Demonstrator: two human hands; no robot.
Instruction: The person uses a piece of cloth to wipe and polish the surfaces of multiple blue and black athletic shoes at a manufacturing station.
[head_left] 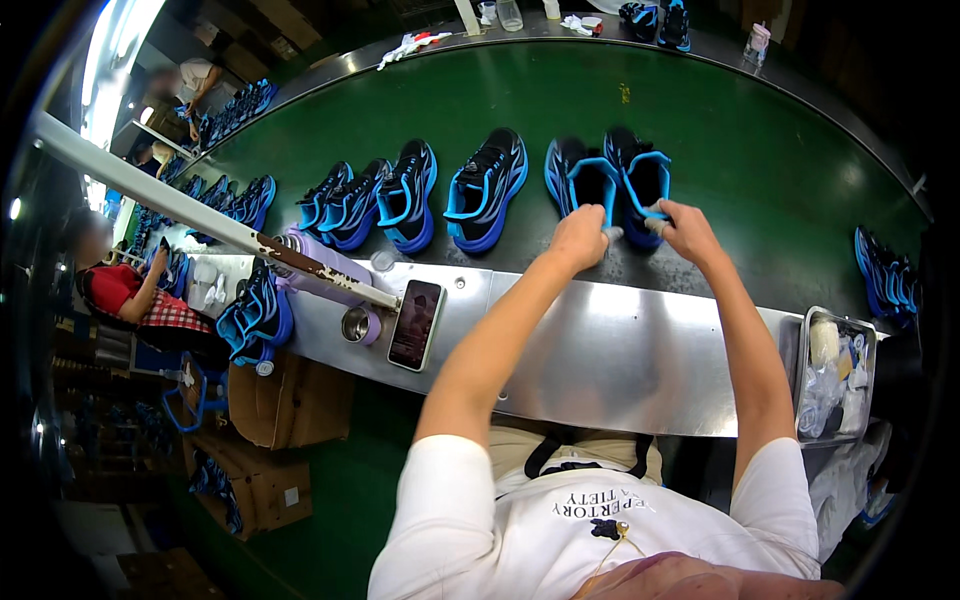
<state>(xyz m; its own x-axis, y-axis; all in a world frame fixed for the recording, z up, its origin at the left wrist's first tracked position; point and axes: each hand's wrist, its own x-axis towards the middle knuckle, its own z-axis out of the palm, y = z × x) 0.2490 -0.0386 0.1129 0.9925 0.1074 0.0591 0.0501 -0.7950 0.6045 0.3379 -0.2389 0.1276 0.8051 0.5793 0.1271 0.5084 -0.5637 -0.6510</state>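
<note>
While our fingers curl in at the heel ends, we've got both hands on a pair of black and blue sneakers sitting on the green conveyor belt. Our left hand is bunched up, fingertips pinching something small and pale at the heel of the left sneaker. Our right hand does much the same at the heel of the right sneaker, fingers pressed together around a little grey bit; can't tell what that bit is, honestly. The two shoes sit side by side, toes pointing away from us, near the belt's closer edge.

Further left along the belt there's a row of matching sneakers, one after another, curving off toward other workers. Between us and the belt runs a steel work ledge. On it lies a smartphone, dark screen up, with a lilac bottle on its side just beside it, plus another sneaker at the ledge's left end. Over at the right end sits a metal tray of plastic-wrapped bits. Cardboard boxes sit below the ledge to our left.
</note>
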